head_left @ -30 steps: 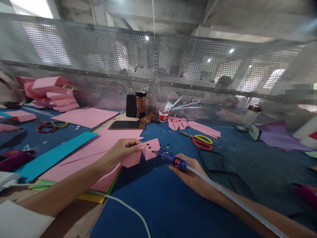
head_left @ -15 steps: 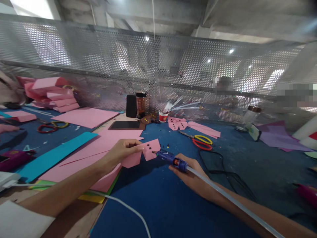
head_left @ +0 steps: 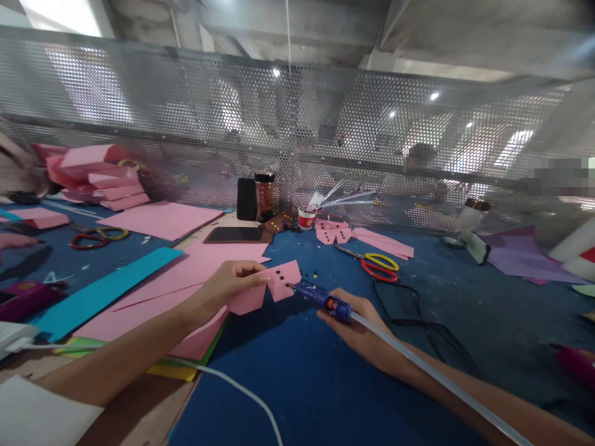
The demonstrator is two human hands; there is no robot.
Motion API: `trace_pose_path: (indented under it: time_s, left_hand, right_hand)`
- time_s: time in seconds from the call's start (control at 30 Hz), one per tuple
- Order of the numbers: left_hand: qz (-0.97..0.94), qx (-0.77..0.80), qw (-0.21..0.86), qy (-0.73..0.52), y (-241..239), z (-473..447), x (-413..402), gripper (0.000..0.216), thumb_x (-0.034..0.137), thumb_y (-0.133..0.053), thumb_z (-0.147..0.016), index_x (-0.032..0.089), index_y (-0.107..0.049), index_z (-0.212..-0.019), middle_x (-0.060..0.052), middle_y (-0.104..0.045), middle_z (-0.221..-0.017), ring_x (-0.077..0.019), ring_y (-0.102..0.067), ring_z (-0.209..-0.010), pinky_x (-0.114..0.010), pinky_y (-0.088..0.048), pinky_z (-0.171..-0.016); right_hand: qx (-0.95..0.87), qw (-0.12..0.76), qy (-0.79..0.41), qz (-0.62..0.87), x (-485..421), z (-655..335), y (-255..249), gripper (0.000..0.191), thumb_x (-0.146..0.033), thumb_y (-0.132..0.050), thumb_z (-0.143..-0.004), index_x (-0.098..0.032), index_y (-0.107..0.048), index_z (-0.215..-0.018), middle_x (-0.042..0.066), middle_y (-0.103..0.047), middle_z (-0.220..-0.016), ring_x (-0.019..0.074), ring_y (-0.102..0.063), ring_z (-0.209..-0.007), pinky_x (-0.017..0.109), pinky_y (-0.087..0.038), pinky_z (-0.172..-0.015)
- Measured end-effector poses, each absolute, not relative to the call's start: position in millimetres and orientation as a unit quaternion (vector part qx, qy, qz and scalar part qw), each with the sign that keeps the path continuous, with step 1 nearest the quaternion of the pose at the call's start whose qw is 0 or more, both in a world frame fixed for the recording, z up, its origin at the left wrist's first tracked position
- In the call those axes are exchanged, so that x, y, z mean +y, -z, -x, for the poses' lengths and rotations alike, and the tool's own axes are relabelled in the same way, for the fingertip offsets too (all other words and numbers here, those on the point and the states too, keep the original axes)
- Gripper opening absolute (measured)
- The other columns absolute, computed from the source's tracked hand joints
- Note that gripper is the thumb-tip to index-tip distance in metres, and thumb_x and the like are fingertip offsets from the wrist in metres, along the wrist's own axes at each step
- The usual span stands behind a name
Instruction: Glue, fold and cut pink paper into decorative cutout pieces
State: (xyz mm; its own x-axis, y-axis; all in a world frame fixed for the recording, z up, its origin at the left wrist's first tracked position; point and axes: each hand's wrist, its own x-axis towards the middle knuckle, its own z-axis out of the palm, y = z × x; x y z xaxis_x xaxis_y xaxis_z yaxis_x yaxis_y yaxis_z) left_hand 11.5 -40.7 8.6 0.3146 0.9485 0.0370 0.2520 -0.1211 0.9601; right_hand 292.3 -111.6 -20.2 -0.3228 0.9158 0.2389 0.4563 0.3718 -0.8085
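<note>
My left hand pinches a pink paper cut-out with small black squares on it, held just above the blue table. My right hand grips a blue hot glue gun with a long clear glue stick running back from it. The gun's nozzle touches the right edge of the pink cut-out.
Pink sheets and a cyan strip lie to the left. Yellow and red scissors and a black cable lie to the right. A jar, a phone and a small cup stand by the mesh wall. A white cable crosses near me.
</note>
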Motion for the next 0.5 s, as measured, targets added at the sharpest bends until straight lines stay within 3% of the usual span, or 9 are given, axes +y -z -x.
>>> trace_pose_path:
  time_s: [0.5]
  left_hand:
    - [-0.657,0.468,0.463,-0.368,-9.1,-13.2,-41.9,0.040,0.055,-0.075,-0.072,0.016,-0.076,-0.081,-0.005,-0.074,-0.080,-0.0184,-0.060,-0.069,-0.024,-0.038,-0.059]
  right_hand:
    - [-0.735,0.377,-0.332,0.455,-111.0,-291.5,25.4,0.021,-0.039,-0.061,-0.093,-0.021,-0.053,-0.085,-0.005,-0.046,-0.070,0.0104,-0.039,-0.059,0.023,-0.032,-0.052]
